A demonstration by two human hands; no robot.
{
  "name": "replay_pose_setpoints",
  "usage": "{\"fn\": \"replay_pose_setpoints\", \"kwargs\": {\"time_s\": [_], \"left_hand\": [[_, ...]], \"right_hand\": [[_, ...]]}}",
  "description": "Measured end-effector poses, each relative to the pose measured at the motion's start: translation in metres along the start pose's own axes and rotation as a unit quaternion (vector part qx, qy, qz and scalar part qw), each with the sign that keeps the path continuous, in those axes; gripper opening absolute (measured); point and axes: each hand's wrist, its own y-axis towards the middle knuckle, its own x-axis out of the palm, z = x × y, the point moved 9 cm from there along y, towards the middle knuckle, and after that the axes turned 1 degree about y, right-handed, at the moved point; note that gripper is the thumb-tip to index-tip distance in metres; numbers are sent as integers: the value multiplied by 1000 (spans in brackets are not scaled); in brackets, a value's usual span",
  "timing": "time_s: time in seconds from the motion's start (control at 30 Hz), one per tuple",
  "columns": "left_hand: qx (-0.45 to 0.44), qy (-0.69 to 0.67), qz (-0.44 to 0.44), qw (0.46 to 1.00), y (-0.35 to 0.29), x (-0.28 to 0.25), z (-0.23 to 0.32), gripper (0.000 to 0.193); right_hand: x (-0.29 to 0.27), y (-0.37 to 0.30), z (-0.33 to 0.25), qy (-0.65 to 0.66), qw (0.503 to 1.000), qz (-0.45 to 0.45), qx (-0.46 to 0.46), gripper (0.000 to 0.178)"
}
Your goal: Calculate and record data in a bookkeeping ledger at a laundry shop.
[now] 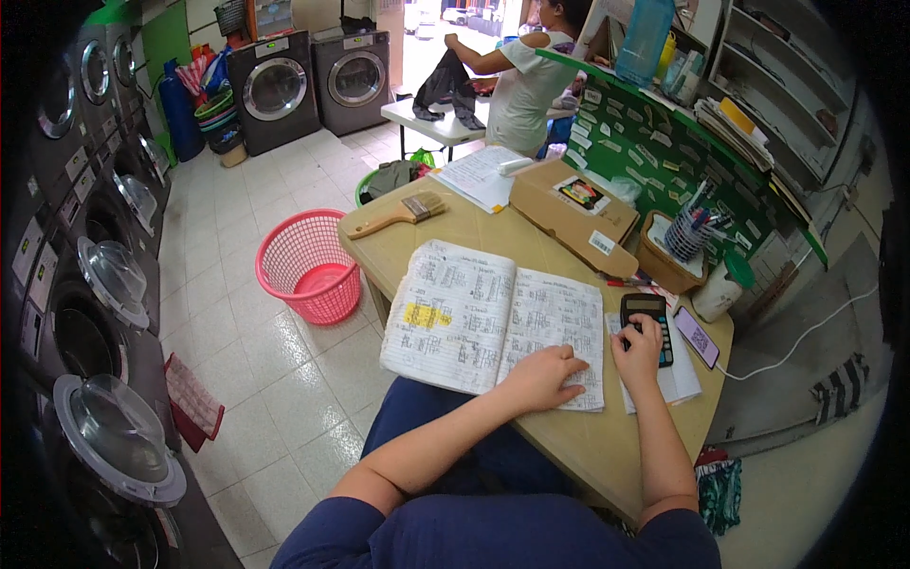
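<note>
A worn notebook (461, 318) lies spread on the table, its pages full of handwriting, with a yellow highlighted patch on the left page. My left hand (545, 379) rests on the lower right page, fingers stretched out and holding nothing. Just right of the notebook is a black calculator (648, 305). Over its keys sits my right hand (637, 353), fingers bent and a little apart, touching the calculator without gripping it. White paper (679, 381) lies partly beneath the calculator. A phone (698, 337) with a lit screen and a white cable lies to the right.
The tan table (398, 256) also bears a paintbrush (398, 214), papers (474, 175), a cardboard box (573, 213) and a pen holder (695, 232). A pink basket (308, 270) stands on the floor. Washers with open doors (118, 441) line the left. Another person (531, 95) handles dark cloth beyond.
</note>
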Motion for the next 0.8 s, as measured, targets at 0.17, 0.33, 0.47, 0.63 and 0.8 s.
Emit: {"fn": "replay_pose_setpoints", "kwargs": {"time_s": [0.17, 0.33, 0.47, 0.63, 0.8], "left_hand": [[32, -8, 9, 999, 0, 3, 6, 34], [-13, -2, 27, 1000, -3, -21, -7, 33], [-74, 140, 187, 969, -13, -102, -36, 45], [-201, 243, 137, 939, -30, -101, -98, 66], [-203, 256, 142, 934, -32, -96, -96, 65]], "right_hand": [[1, -4, 11, -6, 1000, -2, 19, 15], [2, -1, 10, -7, 1000, -15, 23, 17], [-1, 3, 6, -14, 1000, 0, 6, 16], [-4, 6, -2, -27, 1000, 1, -13, 15], [-5, 2, -2, -22, 1000, -4, -10, 14]]}}
